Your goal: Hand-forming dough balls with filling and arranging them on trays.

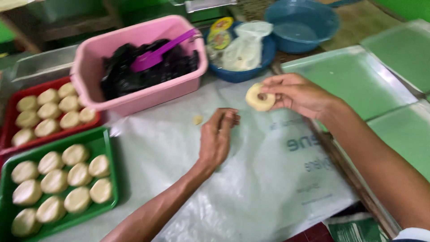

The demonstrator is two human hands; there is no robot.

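Head view looks down on a surface (251,179) covered with pale plastic sheeting. The right hand (298,94) pinches a round dough disc (260,97) with a dark filling, held above the sheet. The left hand (217,136) is loosely curled, fingertips together, gripping nothing visible. At far left sit a pink tub (134,96) of dark filling with a purple scoop (156,54), a red tray (9,116) and a green tray (105,143) of dough rounds. Green metal trays (358,76) lie right.

Dough disc (260,97) (filled) in right hand (299,95)
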